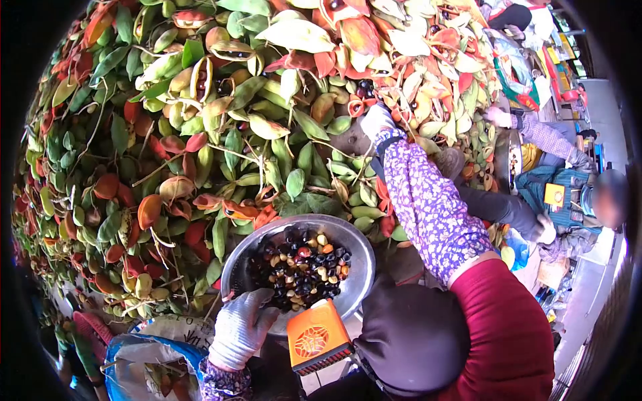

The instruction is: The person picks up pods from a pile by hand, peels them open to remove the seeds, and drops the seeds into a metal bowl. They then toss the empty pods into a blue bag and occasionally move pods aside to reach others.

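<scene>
My left hand point(239, 329), in a white glove, is at the near-left rim of a metal bowl point(364, 264), its fingers curled over the edge. Dark, shiny seeds point(297, 267) lie in the bowl, mixed with tan ones. My right hand point(377, 123), also gloved, reaches far forward into the heap of pods, below a purple flowered sleeve. Its fingers are bent beside an open red pod point(356, 107) and a cluster of black seeds point(365, 87). What they hold, if anything, is too small to make out.
A great heap of green and red pods point(174, 144) rises ahead. A blue-edged sack point(117, 354) with a few pods stands at lower left. An orange device point(317, 335) sits in front of a dark head covering point(414, 334). At right, another person point(555, 180) sits by the heap.
</scene>
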{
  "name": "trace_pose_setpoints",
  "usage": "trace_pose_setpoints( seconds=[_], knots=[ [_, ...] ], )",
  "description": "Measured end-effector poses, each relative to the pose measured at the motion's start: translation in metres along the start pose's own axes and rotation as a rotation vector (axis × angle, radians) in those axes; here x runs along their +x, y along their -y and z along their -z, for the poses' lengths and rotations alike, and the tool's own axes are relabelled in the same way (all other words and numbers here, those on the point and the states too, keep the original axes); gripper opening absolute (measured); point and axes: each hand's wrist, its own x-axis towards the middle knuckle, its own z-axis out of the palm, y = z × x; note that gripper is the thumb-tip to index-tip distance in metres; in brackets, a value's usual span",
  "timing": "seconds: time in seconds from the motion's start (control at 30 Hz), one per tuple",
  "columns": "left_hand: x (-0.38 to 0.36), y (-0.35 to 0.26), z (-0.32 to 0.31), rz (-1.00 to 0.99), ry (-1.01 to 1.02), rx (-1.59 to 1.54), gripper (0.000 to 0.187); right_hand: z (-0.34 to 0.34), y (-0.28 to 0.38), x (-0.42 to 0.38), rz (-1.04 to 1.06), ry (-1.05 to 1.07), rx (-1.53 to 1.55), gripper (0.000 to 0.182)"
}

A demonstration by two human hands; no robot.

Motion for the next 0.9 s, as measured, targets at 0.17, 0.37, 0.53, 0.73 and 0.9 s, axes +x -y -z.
trace_pose_setpoints(
  seconds=[0.17, 0.37, 0.53, 0.73, 0.9],
  knots=[
    [-0.003, 0.003, -0.011, -0.049, 0.080, 0.024, 0.030, 0.063, 0.040, -0.014, -0.226, 0.062, 0.307, 0.042],
    [-0.004, 0.009, -0.008, -0.092, 0.064, -0.035, 0.030, 0.032, 0.033, -0.011, -0.304, -0.050, 0.269, 0.035],
    [0.002, 0.008, -0.014, -0.082, 0.114, -0.018, 0.031, 0.053, 0.026, -0.036, -0.070, 0.286, 0.056, 0.026],
    [0.012, 0.001, -0.022, -0.109, 0.126, -0.020, 0.031, 0.084, 0.040, -0.050, 0.124, -0.155, 0.235, 0.021],
    [0.023, -0.004, -0.029, -0.133, 0.188, -0.004, 0.029, 0.075, 0.056, 0.016, 0.106, -0.090, 0.126, 0.031]
  ],
)
